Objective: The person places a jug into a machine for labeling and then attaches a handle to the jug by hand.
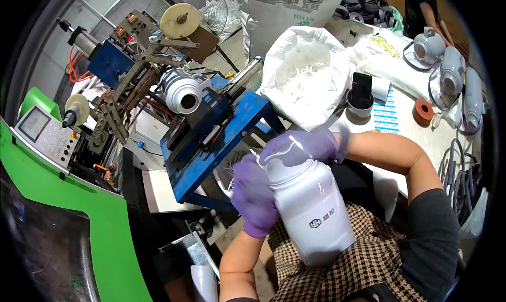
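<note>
A white plastic jug-like body (312, 210) with a wide neck and a small dark mark leans in my lap, its mouth toward the far left. My left hand (254, 196), in a purple glove, is closed at the left side of the neck and blurred by motion. My right hand (305, 145), also gloved in purple, curls over the far side of the neck. Between the two hands a thin, bent white plastic ring (284, 145) stretches above the neck. Both hands appear to grip it, though the fingertips are partly hidden.
Ahead on the left stands a machine on a blue metal table (232, 138), with a grey-white jug (184, 94) mounted in it. A white sack (305, 65) of white rings lies beyond my hands. The right-hand table bears a phone (361, 90) in a cup, brown tape (422, 112) and several grey jugs (452, 72).
</note>
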Available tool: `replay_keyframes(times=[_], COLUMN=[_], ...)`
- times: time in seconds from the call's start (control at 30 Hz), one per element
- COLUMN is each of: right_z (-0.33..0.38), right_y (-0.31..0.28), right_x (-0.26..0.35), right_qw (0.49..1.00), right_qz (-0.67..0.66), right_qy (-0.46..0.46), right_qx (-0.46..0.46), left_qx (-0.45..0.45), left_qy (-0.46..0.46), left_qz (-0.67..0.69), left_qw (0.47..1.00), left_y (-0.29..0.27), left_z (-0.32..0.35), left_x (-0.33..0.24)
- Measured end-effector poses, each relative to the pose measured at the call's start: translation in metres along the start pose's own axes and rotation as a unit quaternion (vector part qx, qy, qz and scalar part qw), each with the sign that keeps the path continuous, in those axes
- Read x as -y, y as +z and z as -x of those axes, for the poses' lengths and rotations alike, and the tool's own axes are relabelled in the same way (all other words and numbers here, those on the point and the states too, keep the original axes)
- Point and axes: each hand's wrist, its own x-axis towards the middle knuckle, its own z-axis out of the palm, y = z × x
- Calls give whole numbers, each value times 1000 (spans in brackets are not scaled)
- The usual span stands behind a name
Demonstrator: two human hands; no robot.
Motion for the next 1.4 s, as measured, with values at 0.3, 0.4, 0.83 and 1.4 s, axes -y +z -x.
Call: replay_keyframes(times=[0.3,0.4,0.83,1.4], right_z=[8,9,5,-9], right_y=[8,11,17,-19], right_x=[-13,-17,-2,-19], right_qw=[991,992,998,993], right_qz=[-105,-113,-34,77], right_qy=[-70,-49,20,53], right_qx=[-31,-42,-43,66], left_qx=[-168,-164,56,316], left_qy=[-299,-398,78,230], left_qz=[344,421,-33,-20], left_qw=[874,798,995,920], left_y=[15,1,-13,13], left_z=[0,3,2,6], left_x=[19,29,6,-34])
